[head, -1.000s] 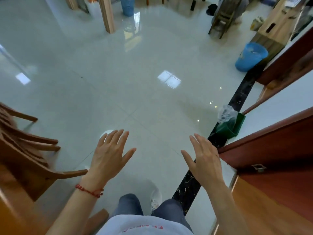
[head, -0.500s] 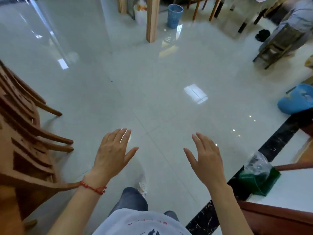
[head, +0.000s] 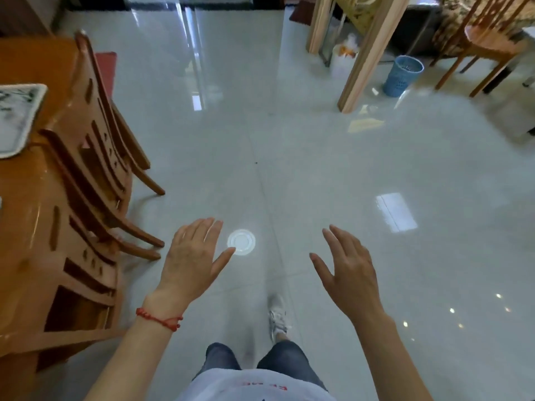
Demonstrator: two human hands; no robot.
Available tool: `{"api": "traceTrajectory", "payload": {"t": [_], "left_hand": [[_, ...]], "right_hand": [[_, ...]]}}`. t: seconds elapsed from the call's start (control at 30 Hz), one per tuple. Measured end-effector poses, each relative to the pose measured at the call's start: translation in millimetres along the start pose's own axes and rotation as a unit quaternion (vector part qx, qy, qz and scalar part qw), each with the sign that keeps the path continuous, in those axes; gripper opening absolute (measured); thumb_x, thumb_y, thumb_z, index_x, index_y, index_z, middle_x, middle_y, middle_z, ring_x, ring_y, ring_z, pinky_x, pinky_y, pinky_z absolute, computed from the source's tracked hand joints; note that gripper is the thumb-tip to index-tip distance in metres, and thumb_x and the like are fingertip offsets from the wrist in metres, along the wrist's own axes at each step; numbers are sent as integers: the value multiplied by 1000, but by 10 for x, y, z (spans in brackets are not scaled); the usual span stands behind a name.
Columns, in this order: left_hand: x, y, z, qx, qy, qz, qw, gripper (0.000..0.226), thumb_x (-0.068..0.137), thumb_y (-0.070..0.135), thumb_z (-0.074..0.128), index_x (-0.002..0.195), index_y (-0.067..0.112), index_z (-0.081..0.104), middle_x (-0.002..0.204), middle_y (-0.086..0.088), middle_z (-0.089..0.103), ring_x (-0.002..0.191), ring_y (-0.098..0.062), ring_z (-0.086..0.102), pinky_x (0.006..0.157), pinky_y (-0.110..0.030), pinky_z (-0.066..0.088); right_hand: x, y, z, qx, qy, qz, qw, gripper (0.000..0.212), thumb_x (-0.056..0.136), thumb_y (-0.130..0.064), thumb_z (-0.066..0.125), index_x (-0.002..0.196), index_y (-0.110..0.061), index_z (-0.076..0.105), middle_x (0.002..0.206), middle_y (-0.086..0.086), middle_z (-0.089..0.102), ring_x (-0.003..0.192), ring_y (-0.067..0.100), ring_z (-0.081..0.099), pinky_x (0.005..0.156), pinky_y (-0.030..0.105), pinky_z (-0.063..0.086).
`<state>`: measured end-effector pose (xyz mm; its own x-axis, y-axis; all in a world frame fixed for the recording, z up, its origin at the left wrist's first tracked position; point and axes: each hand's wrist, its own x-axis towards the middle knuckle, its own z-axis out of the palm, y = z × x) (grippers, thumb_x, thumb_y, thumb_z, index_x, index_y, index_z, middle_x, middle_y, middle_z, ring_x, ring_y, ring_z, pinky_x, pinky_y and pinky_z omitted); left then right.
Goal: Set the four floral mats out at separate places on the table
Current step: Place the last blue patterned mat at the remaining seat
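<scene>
Glossy pale floor tiles fill most of the view, mirroring ceiling lights. Nearest, at 6 o'clock, a white shirt hem and dark jeans show, with one pale sneaker planted just ahead. Both arms reach forward over the floor. The left hand, with a red string bracelet at its wrist, is spread flat, fingers straight and slightly fanned, holding nothing. The right hand at 4 o'clock of centre is likewise spread, fingers straight, thumb out, holding nothing. Between them, just off the left thumb tip, a round white light reflection sits on the tiles.

At 9 o'clock, wooden chairs stand pushed against an orange-brown wooden table. One pale floral mat with dark markings lies on the tabletop at 10 o'clock, well apart from the left fingers and cut off by the frame edge; other mats cannot be made out.

Farther off at 1 o'clock stands a light wooden post, with a blue mesh wastebasket beside it and another wooden chair at 2 o'clock.
</scene>
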<state>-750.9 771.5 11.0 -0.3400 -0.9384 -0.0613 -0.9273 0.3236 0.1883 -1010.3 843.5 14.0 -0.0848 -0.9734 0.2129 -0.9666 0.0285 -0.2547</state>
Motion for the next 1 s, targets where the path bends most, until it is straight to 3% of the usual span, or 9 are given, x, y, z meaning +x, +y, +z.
{"api": "traceTrajectory", "payload": {"t": [0.23, 0.5, 0.87, 1.0], "left_hand": [[716, 9, -31, -14, 6, -89, 996, 74, 94, 55, 15, 117, -2, 57, 112, -21, 63, 103, -37, 61, 88, -48, 50], [1445, -170, -115, -12, 4, -134, 991, 73, 96, 54, 14, 116, -2, 57, 111, -21, 64, 102, -36, 62, 87, -47, 49], [3026, -1361, -283, -3, 6, -142, 990, 76, 94, 56, 11, 120, 0, 56, 116, -19, 62, 108, -35, 59, 90, -49, 49], [3561, -1781, -464, 17, 14, -140, 990, 79, 94, 57, 7, 117, 1, 58, 114, -17, 64, 106, -34, 61, 89, -47, 48]], "right_hand": [[1203, 281, 218, 21, -24, -90, 995, 53, 91, -46, 36, 121, -7, 56, 123, 11, 60, 113, 28, 57, 93, 37, 45], [2277, 414, 506, 28, -50, -142, 988, 54, 91, -47, 35, 121, -6, 55, 122, 12, 60, 113, 30, 57, 92, 39, 46], [4070, -102, 1200, 23, -80, -134, 987, 66, 93, -55, 20, 122, -7, 54, 124, 13, 59, 114, 31, 55, 91, 42, 47], [4742, -349, 1357, 24, -69, -134, 988, 60, 90, -51, 30, 122, -6, 54, 124, 14, 58, 115, 32, 55, 92, 43, 45]]}}
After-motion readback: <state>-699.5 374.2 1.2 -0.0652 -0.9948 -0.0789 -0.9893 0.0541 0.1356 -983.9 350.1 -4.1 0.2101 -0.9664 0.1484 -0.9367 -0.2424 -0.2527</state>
